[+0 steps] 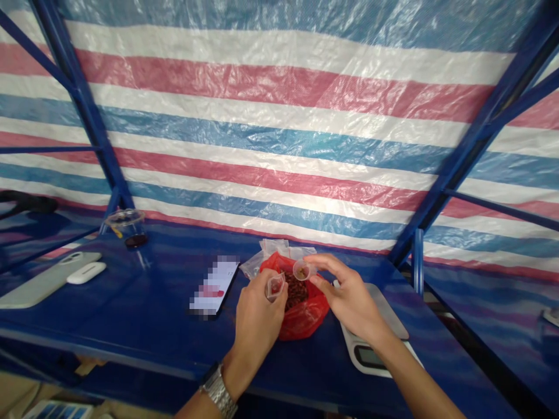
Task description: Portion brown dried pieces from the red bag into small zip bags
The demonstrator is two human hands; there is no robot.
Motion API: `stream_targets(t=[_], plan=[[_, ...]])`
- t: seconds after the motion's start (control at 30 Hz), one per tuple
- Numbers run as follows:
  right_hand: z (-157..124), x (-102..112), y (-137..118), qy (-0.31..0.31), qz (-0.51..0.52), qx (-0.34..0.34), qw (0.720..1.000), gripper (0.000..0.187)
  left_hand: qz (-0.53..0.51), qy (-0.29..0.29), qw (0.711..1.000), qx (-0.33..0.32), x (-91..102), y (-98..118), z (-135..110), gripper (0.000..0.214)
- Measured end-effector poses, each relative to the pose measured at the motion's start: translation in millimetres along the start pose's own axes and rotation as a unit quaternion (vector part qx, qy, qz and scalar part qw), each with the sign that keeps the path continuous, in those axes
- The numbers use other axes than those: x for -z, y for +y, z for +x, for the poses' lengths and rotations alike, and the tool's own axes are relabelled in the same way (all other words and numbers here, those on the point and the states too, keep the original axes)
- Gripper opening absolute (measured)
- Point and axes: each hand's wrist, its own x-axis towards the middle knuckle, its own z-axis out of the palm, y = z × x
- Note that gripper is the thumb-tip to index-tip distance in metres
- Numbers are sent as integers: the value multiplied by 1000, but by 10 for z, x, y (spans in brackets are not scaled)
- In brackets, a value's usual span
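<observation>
My left hand [259, 317] is closed around a small clear plastic bag [275, 286], its mouth held open by the fingers. Between the thumb and fingers of my right hand [349, 299] is a small clear cup [301, 269], tilted so that its opening faces me, with a little brownish stuff inside. Both hands hover over a red plastic bag [303, 326], whose rolled-out mouth shows many small reddish-brown pieces [296, 293]. Behind it lie clear zip bags [274, 247]. A kitchen scale [389, 308] sits partly under my right forearm.
On the blue table [144, 326] a lit phone [213, 288] lies left of the red bag. Farther left are a pale grey flat device [48, 282], a white earbud case [87, 273] and a clear cup with dark liquid [133, 235]. Blue frame posts [419, 262] stand before a striped sheet.
</observation>
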Motion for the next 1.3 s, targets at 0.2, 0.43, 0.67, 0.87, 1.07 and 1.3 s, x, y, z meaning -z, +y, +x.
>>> stream_targets(t=[0.2, 0.43, 0.67, 0.87, 1.07, 1.3], plan=[[-26, -147, -194, -42, -31, 89, 995, 34, 22, -13, 1000, 13, -85, 71, 40, 9], [-28, -195, -132, -54, -126, 225, 965, 63, -29, -6, 999, 29, -144, 156, 41, 18], [38, -200, -17, 26, -134, 155, 978, 50, -57, 18, 997, 46, -140, 62, 68, 11], [80, -335, 166, -149, -304, 33, 941, 54, -78, 58, 993, 63, -67, -88, 129, 13], [97, -467, 283, -147, -252, -43, 956, 52, -111, 55, 990, 74, -76, -109, 167, 11], [96, -526, 384, -153, -59, -66, 984, 51, -159, 80, 981, 79, -72, -106, 197, 17]])
